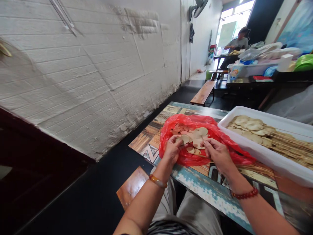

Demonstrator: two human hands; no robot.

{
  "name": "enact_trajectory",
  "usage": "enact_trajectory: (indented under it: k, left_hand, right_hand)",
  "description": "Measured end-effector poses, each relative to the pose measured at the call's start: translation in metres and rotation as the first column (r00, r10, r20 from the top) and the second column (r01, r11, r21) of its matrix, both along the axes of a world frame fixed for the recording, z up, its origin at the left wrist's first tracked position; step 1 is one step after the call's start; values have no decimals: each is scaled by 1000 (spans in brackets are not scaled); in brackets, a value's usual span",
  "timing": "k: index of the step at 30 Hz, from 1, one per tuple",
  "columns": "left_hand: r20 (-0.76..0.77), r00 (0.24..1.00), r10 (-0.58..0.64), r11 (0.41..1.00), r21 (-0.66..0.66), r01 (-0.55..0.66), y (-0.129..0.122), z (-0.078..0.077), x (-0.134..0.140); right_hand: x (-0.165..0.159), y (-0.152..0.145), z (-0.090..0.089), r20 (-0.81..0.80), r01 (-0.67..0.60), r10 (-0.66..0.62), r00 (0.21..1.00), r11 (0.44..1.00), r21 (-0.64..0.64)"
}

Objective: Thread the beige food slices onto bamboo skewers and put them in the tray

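Over an open red plastic bag (pixel 168 127) on the table, my left hand (pixel 172 149) pinches a pale round slice (pixel 184 139) between thumb and fingers. My right hand (pixel 218 154) is closed beside it, its thumb and fingertip pinching what looks like a thin wooden skewer, mostly hidden. Pale round slices (pixel 201 132) sit at its fingertips; whether they are threaded on the skewer I cannot tell. More loose slices (pixel 193 150) lie inside the bag below my hands. Wooden skewers (pixel 256 172) rest on the table by my right wrist.
A white tray (pixel 228 121) of skewered slices (pixel 254 125) stands to the right of the bag. The patterned table (pixel 146 143) has its left edge near a white wall (pixel 110 65). Beyond are a wooden bench (pixel 204 91) and a seated person (pixel 239 42) at another table.
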State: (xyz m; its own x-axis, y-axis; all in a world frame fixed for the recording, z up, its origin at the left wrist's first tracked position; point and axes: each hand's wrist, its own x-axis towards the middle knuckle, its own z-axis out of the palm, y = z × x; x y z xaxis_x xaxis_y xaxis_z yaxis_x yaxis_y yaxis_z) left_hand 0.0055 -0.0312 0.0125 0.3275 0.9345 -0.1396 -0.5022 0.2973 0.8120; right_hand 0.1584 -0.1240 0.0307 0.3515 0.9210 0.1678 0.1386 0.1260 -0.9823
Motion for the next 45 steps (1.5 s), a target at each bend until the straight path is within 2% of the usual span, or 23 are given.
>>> enact_trajectory:
  k: [3,5,11,16,25,34,40,45]
  left_hand:
    - [-28,999,39,999,25,-39,4,-4,3]
    - [-34,998,55,998,32,-54,7,-8,3]
    - [15,995,95,995,4,-95,10,-11,0]
    - [52,992,115,993,-12,-115,10,-9,-1]
    - [82,988,130,991,-28,-128,9,-10,-4]
    - [77,988,134,991,-18,-133,9,-8,-5]
    - [17,992,122,993,0,-122,9,-8,-5]
    - [-67,991,113,991,82,-107,9,-8,-4]
  right_hand:
    - [-12,-2,-1,-55,-82,80,995,996,-34]
    - [-17,-2,-4,-34,-119,117,993,991,-60]
    - [-27,-2,-15,248,-133,145,958,989,-65]
    - [-33,-2,-16,351,-129,139,926,990,-49]
    - [-31,-1,-22,349,-114,161,923,982,-150]
    - [-31,0,-26,344,-108,157,926,981,-160]
    - [-31,0,-26,363,-92,145,920,983,-159]
    - [-30,1,-28,368,-92,144,919,983,-156]
